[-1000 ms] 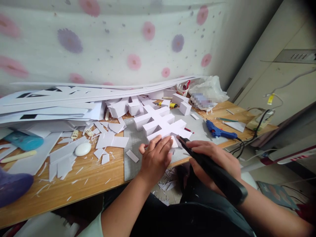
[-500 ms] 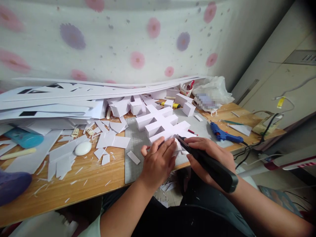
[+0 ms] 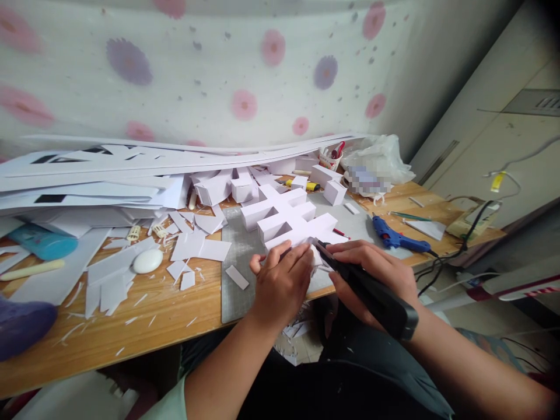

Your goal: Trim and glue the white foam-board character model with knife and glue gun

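A white foam-board model (image 3: pixel 286 213) with several box-like arms rests on a grey cutting mat (image 3: pixel 234 303). My left hand (image 3: pixel 282 274) presses on the near end of the model, its fingers close together and wrapped over the edge. In my right hand (image 3: pixel 371 274) is a black long-bodied tool (image 3: pixel 376 294), its narrow tip touching the model's near right edge beside my left fingertips. What the tip does to the board is too small to tell. A red pen (image 3: pixel 341 234) lies just right of the model.
White offcuts (image 3: pixel 201 246) and a white oval object (image 3: pixel 147 261) lie left on the wooden table (image 3: pixel 175 326). Stacked sheets (image 3: pixel 87 192) stand behind. To the right are a blue glue gun (image 3: pixel 396 236) with a black cable and a plastic bag (image 3: pixel 380 160). Yellow cutter (image 3: pixel 311 186) behind.
The black tool's rear end has shifted slightly left and up with my right hand. My left hand stays on the model, almost unmoved.
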`<action>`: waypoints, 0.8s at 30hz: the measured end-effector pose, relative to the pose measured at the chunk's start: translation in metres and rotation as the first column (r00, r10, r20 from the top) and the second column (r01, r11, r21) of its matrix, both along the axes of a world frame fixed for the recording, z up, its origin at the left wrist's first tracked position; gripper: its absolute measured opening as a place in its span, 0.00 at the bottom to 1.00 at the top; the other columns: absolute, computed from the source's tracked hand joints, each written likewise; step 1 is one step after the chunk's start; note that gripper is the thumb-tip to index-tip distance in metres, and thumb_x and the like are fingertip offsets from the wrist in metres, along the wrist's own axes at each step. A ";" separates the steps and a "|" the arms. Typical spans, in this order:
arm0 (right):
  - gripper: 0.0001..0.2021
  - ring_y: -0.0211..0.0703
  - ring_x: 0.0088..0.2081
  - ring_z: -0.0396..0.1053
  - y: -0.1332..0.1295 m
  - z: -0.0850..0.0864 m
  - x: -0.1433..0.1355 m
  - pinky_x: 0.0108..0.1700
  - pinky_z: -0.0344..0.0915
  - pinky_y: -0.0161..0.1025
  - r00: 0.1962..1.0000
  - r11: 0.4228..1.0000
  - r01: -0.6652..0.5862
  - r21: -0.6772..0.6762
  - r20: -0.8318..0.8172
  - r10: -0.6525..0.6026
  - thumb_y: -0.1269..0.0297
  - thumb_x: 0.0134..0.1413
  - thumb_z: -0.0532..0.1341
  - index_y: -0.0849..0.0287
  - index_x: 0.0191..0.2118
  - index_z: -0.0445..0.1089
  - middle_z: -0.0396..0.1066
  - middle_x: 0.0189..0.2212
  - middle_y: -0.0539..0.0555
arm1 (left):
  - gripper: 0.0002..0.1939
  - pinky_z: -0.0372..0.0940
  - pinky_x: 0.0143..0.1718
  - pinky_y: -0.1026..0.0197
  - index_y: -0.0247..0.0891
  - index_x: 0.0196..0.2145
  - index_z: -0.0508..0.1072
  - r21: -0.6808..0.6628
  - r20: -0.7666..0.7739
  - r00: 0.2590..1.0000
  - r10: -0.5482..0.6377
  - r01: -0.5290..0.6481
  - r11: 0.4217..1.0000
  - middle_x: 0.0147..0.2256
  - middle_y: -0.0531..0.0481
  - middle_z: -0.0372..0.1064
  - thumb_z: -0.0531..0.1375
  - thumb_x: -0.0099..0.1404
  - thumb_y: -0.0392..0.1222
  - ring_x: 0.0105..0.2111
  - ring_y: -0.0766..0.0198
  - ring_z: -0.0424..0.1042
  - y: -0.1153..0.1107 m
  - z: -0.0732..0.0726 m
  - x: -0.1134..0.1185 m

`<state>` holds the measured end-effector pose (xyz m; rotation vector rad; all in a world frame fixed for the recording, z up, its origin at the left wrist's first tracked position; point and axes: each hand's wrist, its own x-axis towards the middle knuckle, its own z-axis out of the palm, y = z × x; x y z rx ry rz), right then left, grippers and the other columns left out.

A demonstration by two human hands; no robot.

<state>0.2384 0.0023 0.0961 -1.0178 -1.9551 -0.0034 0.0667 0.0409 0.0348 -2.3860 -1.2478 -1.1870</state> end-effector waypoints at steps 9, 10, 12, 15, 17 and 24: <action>0.12 0.41 0.38 0.75 -0.011 0.009 -0.003 0.41 0.72 0.36 0.997 0.999 -0.016 -0.036 0.072 0.019 0.74 0.47 0.62 0.58 0.39 0.67 0.74 0.37 0.56 | 0.12 0.46 0.46 0.46 0.53 0.48 0.71 -0.055 -0.001 1.000 0.027 -0.027 0.998 0.50 0.60 0.74 0.55 0.69 0.44 0.52 0.54 0.68 -0.002 -0.004 0.001; 0.11 0.40 0.38 0.75 -0.012 0.010 -0.004 0.41 0.72 0.36 0.997 0.999 -0.014 -0.042 0.073 0.017 0.74 0.47 0.62 0.58 0.39 0.67 0.74 0.37 0.55 | 0.12 0.46 0.46 0.45 0.53 0.48 0.71 -0.053 0.000 1.000 0.028 -0.028 0.998 0.50 0.59 0.74 0.55 0.69 0.44 0.52 0.54 0.68 -0.002 -0.004 0.001; 0.11 0.40 0.38 0.74 -0.015 0.010 -0.005 0.41 0.72 0.36 0.997 0.999 -0.005 -0.049 0.081 0.009 0.74 0.47 0.62 0.58 0.38 0.67 0.74 0.37 0.55 | 0.11 0.46 0.46 0.46 0.52 0.48 0.71 -0.040 0.007 0.999 0.032 -0.032 0.999 0.50 0.59 0.74 0.55 0.69 0.44 0.52 0.54 0.68 -0.002 -0.005 0.001; 0.11 0.41 0.38 0.74 -0.018 0.011 -0.007 0.40 0.72 0.35 0.995 0.999 0.003 -0.038 0.102 0.001 0.74 0.47 0.61 0.58 0.38 0.67 0.74 0.37 0.56 | 0.11 0.46 0.46 0.46 0.51 0.47 0.72 -0.016 0.012 0.999 0.033 -0.033 0.999 0.50 0.59 0.74 0.56 0.68 0.43 0.51 0.55 0.69 0.000 -0.005 0.002; 0.11 0.41 0.37 0.75 -0.020 0.012 -0.008 0.39 0.72 0.36 0.993 0.999 0.013 -0.038 0.116 -0.008 0.75 0.47 0.61 0.57 0.38 0.66 0.74 0.37 0.56 | 0.11 0.46 0.47 0.46 0.51 0.47 0.72 -0.002 0.016 0.999 0.034 -0.034 0.999 0.49 0.59 0.74 0.57 0.68 0.43 0.51 0.56 0.69 0.000 -0.006 0.002; 0.11 0.42 0.37 0.75 -0.029 0.011 -0.006 0.37 0.72 0.36 0.989 0.999 0.033 -0.030 0.148 -0.028 0.73 0.48 0.60 0.55 0.39 0.66 0.75 0.38 0.56 | 0.11 0.47 0.49 0.46 0.50 0.47 0.73 0.008 0.031 0.999 0.026 -0.026 1.000 0.48 0.56 0.75 0.57 0.68 0.43 0.50 0.56 0.70 -0.001 -0.006 0.002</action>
